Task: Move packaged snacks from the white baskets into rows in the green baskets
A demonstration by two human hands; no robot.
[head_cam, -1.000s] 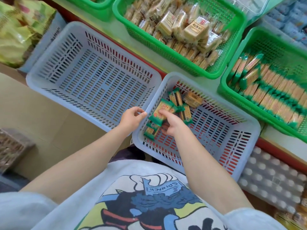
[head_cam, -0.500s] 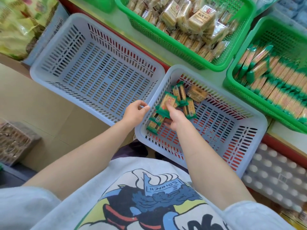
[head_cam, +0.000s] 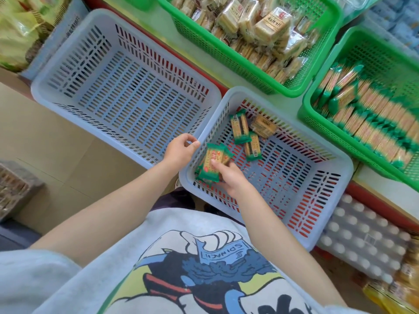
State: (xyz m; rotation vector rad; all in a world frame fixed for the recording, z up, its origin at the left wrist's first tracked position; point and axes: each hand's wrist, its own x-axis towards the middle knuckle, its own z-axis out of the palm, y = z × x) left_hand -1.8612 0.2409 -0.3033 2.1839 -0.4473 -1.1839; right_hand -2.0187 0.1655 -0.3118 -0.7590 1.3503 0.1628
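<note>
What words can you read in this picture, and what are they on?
"SPINACH", seen upside down and mirrored: on the blue can drawn on the person's shirt.
Printed characters on the clear snack packs in the green basket: too blurred to read.
Print on the green-ended packets the right hand holds: too small to read.

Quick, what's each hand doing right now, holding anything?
Left hand: fingers curled over the rim of the right-hand white slotted plastic basket, gripping it.
Right hand: holding a small bunch of green-ended packaged biscuit snacks.
</note>
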